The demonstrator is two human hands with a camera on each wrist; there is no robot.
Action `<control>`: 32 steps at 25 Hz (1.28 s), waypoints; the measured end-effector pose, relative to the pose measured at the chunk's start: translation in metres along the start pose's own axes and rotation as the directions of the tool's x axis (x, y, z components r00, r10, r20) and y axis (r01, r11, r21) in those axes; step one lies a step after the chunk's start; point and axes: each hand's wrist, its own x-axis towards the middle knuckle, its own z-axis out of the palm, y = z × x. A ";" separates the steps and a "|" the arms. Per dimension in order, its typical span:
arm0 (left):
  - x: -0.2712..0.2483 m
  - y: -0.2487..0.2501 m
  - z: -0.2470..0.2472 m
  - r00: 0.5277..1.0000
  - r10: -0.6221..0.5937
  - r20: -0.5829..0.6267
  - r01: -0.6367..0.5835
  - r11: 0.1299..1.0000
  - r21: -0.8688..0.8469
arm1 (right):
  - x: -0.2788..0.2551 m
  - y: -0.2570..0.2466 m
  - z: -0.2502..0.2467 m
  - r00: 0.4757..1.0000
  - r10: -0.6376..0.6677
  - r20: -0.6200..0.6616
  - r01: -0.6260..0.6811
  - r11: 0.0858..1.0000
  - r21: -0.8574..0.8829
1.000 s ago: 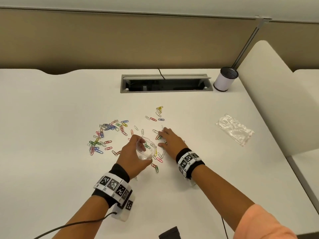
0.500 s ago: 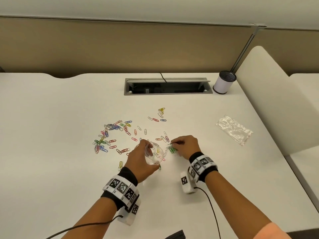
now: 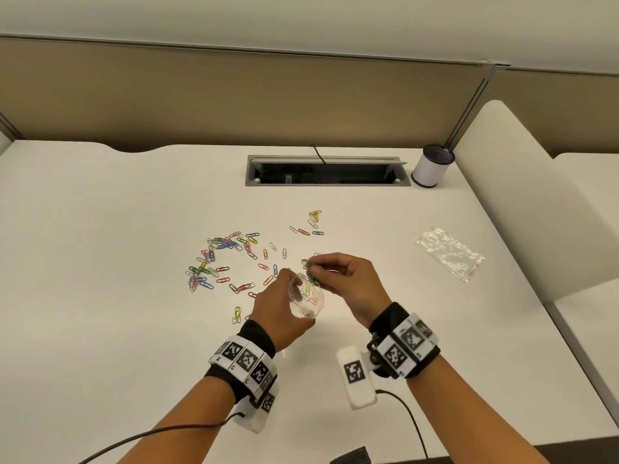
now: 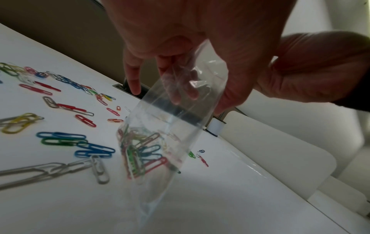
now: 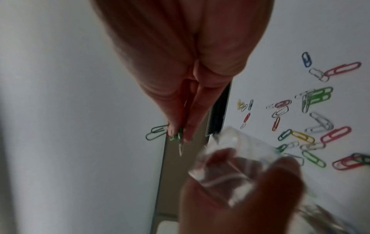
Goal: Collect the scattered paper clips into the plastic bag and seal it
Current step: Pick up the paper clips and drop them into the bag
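Coloured paper clips point(image 3: 221, 259) lie scattered over the white table point(image 3: 100, 296), with more of these clips point(image 4: 60, 139) close to the bag in the left wrist view. My left hand point(image 3: 284, 306) grips a small clear plastic bag point(image 3: 306, 298) at its open mouth, lifted above the table. The bag point(image 4: 160, 139) holds several clips in its bottom. My right hand point(image 3: 348, 283) pinches a few green clips point(image 3: 310, 267) just above the bag's mouth. In the right wrist view the pinched clips point(image 5: 176, 136) hang from my fingertips beside the bag point(image 5: 236, 156).
A second, crumpled clear bag point(image 3: 450, 252) lies at the right. A white cup point(image 3: 432, 165) stands at the back right next to a cable hatch point(image 3: 326, 170). A white padded divider point(image 3: 522, 202) borders the table's right side.
My right hand has picked clips off the table and risen to the bag's mouth. My left hand has lifted the bag slightly toward it.
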 end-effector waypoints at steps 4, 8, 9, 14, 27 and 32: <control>0.000 0.004 0.001 0.999 0.013 -0.037 -0.015 0.999 -0.048 | -0.019 0.010 0.014 0.985 -0.169 -0.035 0.141 0.905 -0.402; -0.001 0.004 0.004 0.999 0.029 -0.045 -0.031 0.999 -0.045 | -0.022 0.007 0.014 0.983 -0.181 -0.016 0.137 0.795 -0.591; -0.001 0.005 0.005 0.998 0.033 -0.044 -0.036 0.998 -0.049 | -0.022 0.004 0.012 0.986 -0.166 0.013 0.135 0.751 -0.646; 0.000 0.009 0.009 0.998 0.051 -0.028 -0.053 0.995 -0.083 | -0.017 -0.014 0.011 0.985 -0.099 0.141 0.169 0.707 -0.687; 0.002 -0.011 -0.022 0.990 0.016 -0.141 -0.032 0.993 -0.113 | 0.035 0.059 -0.070 0.944 0.215 -0.250 -0.319 0.400 -0.859; -0.001 -0.022 -0.037 0.979 -0.018 -0.205 -0.007 0.992 -0.123 | 0.047 0.101 -0.030 0.951 0.253 -0.180 -0.260 0.330 -0.907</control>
